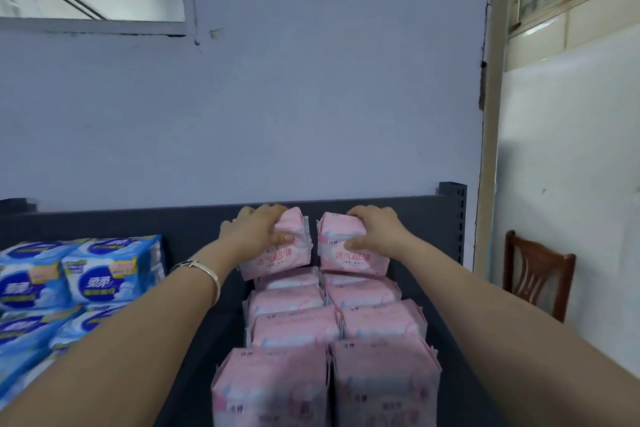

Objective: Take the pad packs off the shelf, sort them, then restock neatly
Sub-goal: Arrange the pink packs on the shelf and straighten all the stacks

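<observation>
Two rows of pink pad packs (294, 326) stand on the dark shelf (194, 229), running from the front to the back panel. My left hand (258, 227) grips the top of the rearmost pink pack in the left row (277, 258), thumb on its front face. My right hand (375, 230) grips the rearmost pink pack in the right row (351, 260) the same way. Both packs are lifted slightly above the rows and tilted forward. A bracelet sits on my left wrist.
Blue pad packs (79, 274) are stacked at the left of the shelf, with a dark gap between them and the pink rows. The shelf's right upright post (459, 218) stands beside a white wall. A brown wooden chair (536, 274) stands at the right.
</observation>
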The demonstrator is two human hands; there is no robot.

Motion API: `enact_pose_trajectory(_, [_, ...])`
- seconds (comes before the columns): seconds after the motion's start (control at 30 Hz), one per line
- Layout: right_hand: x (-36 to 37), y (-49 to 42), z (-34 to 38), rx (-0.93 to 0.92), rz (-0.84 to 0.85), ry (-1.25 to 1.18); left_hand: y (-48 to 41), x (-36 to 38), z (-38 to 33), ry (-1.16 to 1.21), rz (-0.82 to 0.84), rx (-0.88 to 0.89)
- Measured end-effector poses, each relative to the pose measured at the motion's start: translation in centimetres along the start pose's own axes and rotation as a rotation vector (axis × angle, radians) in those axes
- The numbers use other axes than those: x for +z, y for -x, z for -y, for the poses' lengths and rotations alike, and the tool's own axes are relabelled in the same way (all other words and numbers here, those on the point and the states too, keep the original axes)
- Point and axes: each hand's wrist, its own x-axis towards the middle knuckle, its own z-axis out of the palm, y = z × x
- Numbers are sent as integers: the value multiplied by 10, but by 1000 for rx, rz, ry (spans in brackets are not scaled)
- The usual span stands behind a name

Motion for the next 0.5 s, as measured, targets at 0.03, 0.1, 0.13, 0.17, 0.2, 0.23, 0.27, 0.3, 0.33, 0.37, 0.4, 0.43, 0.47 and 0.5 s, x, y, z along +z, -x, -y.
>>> enact_pose_trajectory(0.03, [2,-4,0,-3,5,-2,-5,3,3,13,8,17])
enact_pose_trajectory(0.1, [6,-13,0,-13,18,-6,-13,10,9,50,45,47])
enact_pose_trajectory(0.13, [7,-16,-1,-18,30,-2,-17,13,11,61,64,64])
enact_pose_trajectory(0.17, [8,-17,-2,-16,44,-1,-19,16,12,56,76,84])
enact_pose_trajectory(0.2, [11,-19,-3,-5,62,7,-21,21,13,39,90,107])
enact_pose_trajectory(0.23, [14,-20,-3,14,74,29,-23,26,14,7,99,132])
enact_pose_trajectory(0.27, [18,-21,-4,38,72,68,-26,31,14,-38,102,152])
enact_pose_trajectory(0.3, [21,-22,-5,63,61,121,-28,36,13,-89,95,159])
enact_pose_trajectory(0.33, [23,-23,-6,82,49,171,-29,40,12,-137,80,155])
enact_pose_trajectory(0.37, [24,-24,-6,93,46,196,-30,42,10,-179,63,145])
enact_pose_trajectory(0.4, [25,-25,-6,95,55,194,-31,44,8,-217,47,134])
enact_pose_trajectory(0.43, [26,-26,-5,91,70,181,-33,45,5,-249,25,129])
enact_pose_trajectory(0.47, [26,-27,-4,82,82,178,-33,47,2,-272,-2,129])
enact_pose_trajectory(0.5, [27,-26,-3,70,82,188,-33,48,0,-279,-35,126])
